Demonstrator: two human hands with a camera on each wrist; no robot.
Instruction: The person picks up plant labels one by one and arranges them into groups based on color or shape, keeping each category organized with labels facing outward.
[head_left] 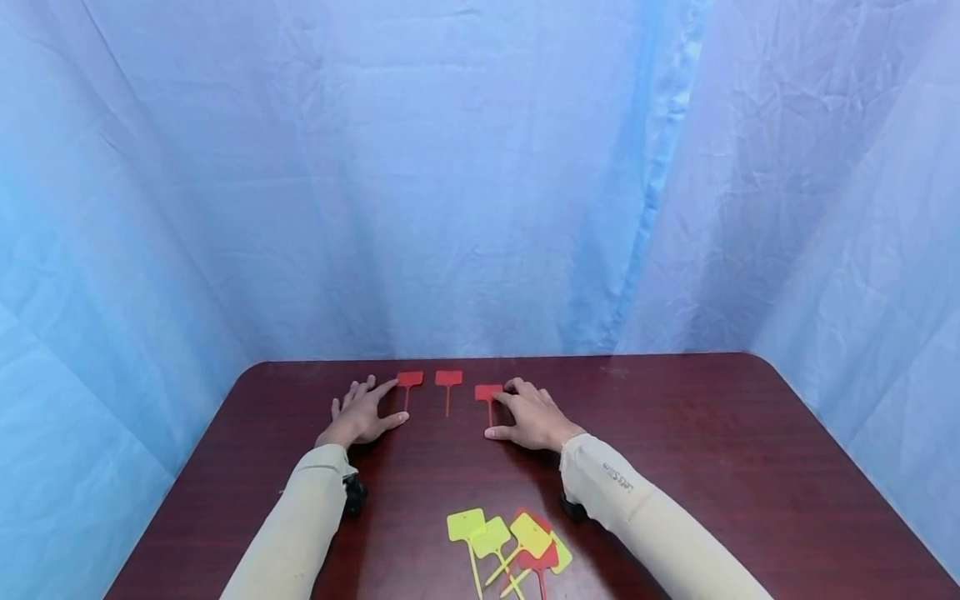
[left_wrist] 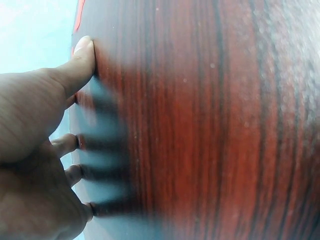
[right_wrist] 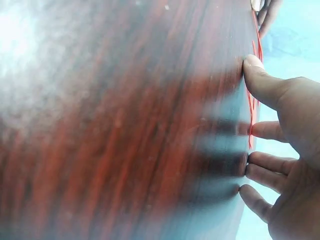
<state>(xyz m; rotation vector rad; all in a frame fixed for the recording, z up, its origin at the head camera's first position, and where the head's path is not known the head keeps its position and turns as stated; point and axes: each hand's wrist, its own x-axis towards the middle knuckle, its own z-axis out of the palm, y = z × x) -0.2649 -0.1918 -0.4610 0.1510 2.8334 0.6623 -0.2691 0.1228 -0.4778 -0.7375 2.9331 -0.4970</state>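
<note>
Three red T-shaped plant labels lie near the far edge of the table. At the left label (head_left: pixel 410 378), my left hand (head_left: pixel 363 417) rests with spread fingers, its index fingertip at the plate and its thumb by the stem's lower end. The middle label (head_left: pixel 448 377) lies between the hands, untouched. My right hand (head_left: pixel 534 419) has its index fingertip on the plate of the right label (head_left: pixel 484 390) and its thumb near the stem's bottom. The right wrist view shows that hand's fingertips (right_wrist: pixel 255 129) against the tabletop, with the labels seen edge-on.
Close to the table's near side lies an overlapping pile of several yellow plant labels (head_left: pixel 466 524) and red ones (head_left: pixel 534 560). The dark red wooden table (head_left: pixel 675 467) meets a pale blue curtain (head_left: pixel 465 208) at the back and sides.
</note>
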